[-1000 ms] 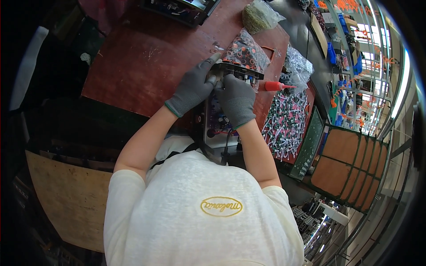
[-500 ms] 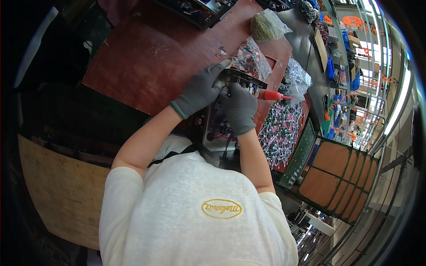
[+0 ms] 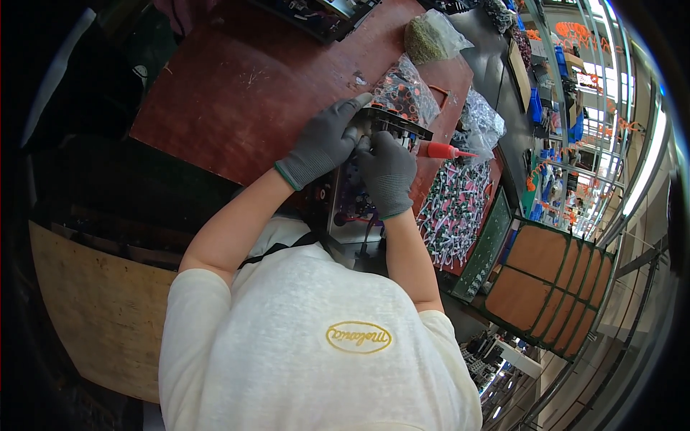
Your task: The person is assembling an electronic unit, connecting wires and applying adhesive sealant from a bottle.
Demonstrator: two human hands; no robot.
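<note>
A boxy appliance body (image 3: pixel 353 195) with metal sides and wires inside stands close in front of me. At its far side a dark panel (image 3: pixel 404 123) with small fittings stands tilted. My left hand (image 3: pixel 323 146), in a grey glove, grips the panel's left end, thumb towards me and fingers over the far side. My right hand (image 3: pixel 388 171), also gloved, is closed against the near face of the panel. Its fingertips are bent inward, and what they pinch is hidden. Just right of it lies a red-tipped bottle (image 3: pixel 440 150) with a thin nozzle.
Beyond the panel lies a clear bag of orange rings (image 3: pixel 406 93). A bag of greenish small parts (image 3: pixel 425 42) sits farther back. Many small white-and-black parts (image 3: pixel 454 212) cover the red tabletop (image 3: pixel 237 93) at right. Another dark appliance housing (image 3: pixel 316 14) stands at the far edge.
Both hands keep their places at the panel, with only a slight shift of the fingers. The view has moved very little.
</note>
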